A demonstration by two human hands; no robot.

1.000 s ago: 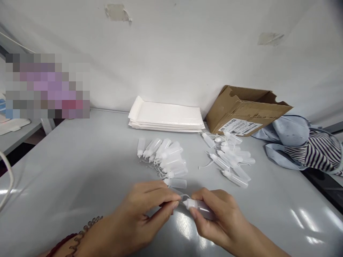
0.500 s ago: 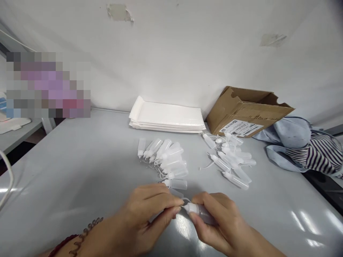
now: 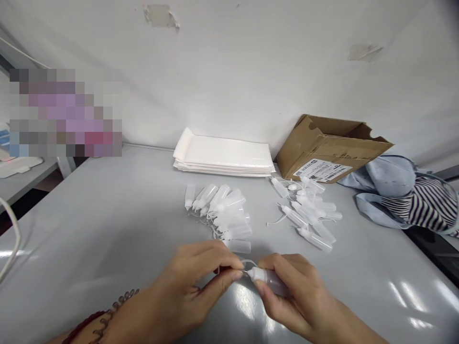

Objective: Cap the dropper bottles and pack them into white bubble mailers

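Note:
My right hand (image 3: 297, 291) is closed around a small translucent squeeze bottle (image 3: 275, 283) with a white top and a thin metal needle tip, pointing left. A thin white strap curves from the bottle's neck to my left fingertips. The thumb and fingers of my left hand (image 3: 201, 286) are pinched at the needle's end, on the strap's small cap, itself mostly hidden by the fingers. Just beyond my left hand lies a pile of similar bottles (image 3: 229, 210). Farther right is a second group of needle-tip bottles (image 3: 311, 210), some with loose straps and bare needles.
A stack of white padded envelopes (image 3: 229, 153) lies against the wall. To its right stands an open cardboard box (image 3: 333, 148) with a label. A light blue and striped cloth bag (image 3: 405, 191) is at the right edge. A white cable (image 3: 14, 234) hangs at the left.
My left fingertips have shifted slightly left and up, and more of the needle shows between them and the bottle. My right hand keeps hold of the bottle. The piles look unchanged.

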